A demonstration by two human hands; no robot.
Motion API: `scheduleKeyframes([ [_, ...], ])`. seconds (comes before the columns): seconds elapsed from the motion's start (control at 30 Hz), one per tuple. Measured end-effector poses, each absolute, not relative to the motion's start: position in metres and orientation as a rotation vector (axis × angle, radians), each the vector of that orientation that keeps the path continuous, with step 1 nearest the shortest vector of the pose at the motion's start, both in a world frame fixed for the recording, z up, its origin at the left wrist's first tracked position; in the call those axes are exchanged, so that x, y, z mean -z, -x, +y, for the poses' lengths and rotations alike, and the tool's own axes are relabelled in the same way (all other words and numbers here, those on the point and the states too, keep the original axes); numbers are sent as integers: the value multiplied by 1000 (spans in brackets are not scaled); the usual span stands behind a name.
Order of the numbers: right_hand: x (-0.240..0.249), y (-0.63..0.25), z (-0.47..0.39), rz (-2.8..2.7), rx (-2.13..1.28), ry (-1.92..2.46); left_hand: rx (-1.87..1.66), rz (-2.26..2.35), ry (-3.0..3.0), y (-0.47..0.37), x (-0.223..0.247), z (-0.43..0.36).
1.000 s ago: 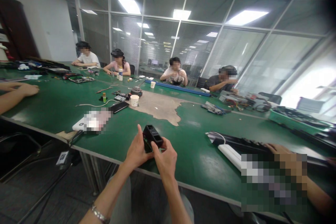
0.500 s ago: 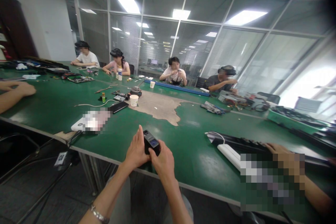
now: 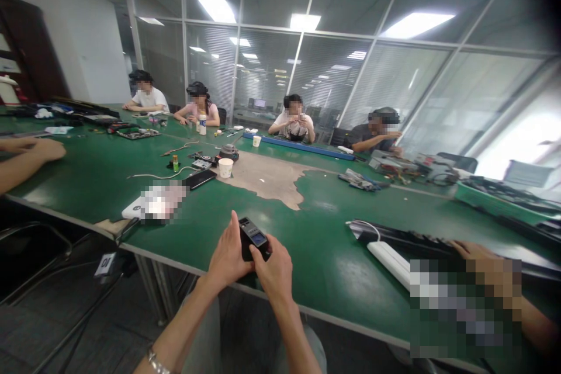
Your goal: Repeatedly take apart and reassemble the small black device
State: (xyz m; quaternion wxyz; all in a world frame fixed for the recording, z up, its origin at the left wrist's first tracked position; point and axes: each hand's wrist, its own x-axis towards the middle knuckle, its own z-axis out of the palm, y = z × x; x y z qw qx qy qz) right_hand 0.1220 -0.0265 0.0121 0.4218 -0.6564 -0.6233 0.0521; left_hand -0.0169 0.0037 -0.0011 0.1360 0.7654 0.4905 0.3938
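Observation:
Both of my hands hold a small black box-shaped device [image 3: 253, 232] just above the near edge of the green table [image 3: 324, 269]. Its upper face has a grey panel and a small bluish screen; its exact kind I cannot make out. My left hand [image 3: 228, 254] presses along its left side, with the fingers pointing up and away. My right hand [image 3: 276, 263] wraps its right side, the thumb at the lower front corner. Parts of the device's sides and underside are hidden by my palms.
A paper cup [image 3: 225, 168], a black phone [image 3: 200, 179] and a blurred white object [image 3: 134, 210] lie ahead left. To the right are a white power strip [image 3: 390, 263] and another person's hand [image 3: 477, 254]. Several people sit across the table; another person's hands [image 3: 48, 149] rest at left.
The view has swung slightly left, so the table's contents appear a little further right. My hands keep hold of the device with almost the same grip.

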Motion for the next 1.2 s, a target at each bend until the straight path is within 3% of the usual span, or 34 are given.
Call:
scheduleKeyframes([
  [0.27, -37, -137, -19, -1381, -201, 1494, -1084, 1446, -2236, 17, 6, 6],
  [0.73, 11, -163, -8, -1437, 49, 1782, -1022, 1554, -2164, 13, -11, 12],
  [1.2, 5, -162, -15, -1406, 12, 1723, -1054, 1272, -2214, 24, 3, 18],
])
